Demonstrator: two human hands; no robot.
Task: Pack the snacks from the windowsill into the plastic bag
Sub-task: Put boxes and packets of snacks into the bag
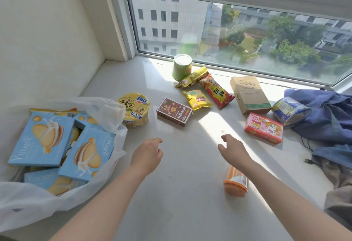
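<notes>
- A thin white plastic bag (106,111) sits slumped open at the left end of the pale stone windowsill (182,212).
- In the bag lie several flat light-blue cardboard boxes (41,139) printed with sandwich biscuits, stacked at loose angles. A yellow packet edge shows behind them.
- A round yellow noodle cup (135,110) stands upright just beside the bag's mouth.
- A dark red rectangular box (174,111) lies flat near the cup.
- A small yellow crisp packet (197,99), a long red packet (215,92) and a crumpled yellow packet (192,77) lie close together nearer the glass.
- A green paper cup (182,67) stands upside down by the window.
- A brown cardboard box (248,94) and a pink printed box (263,128) lie to the right.
- A blue tub (289,111) lies on its side against a blue cloth bag (327,115).
- An orange-capped tube (236,182) lies under the right forearm.
- The left hand (147,155) and right hand (233,148) are apart over the sill, both empty with fingers loosely curled.
</notes>
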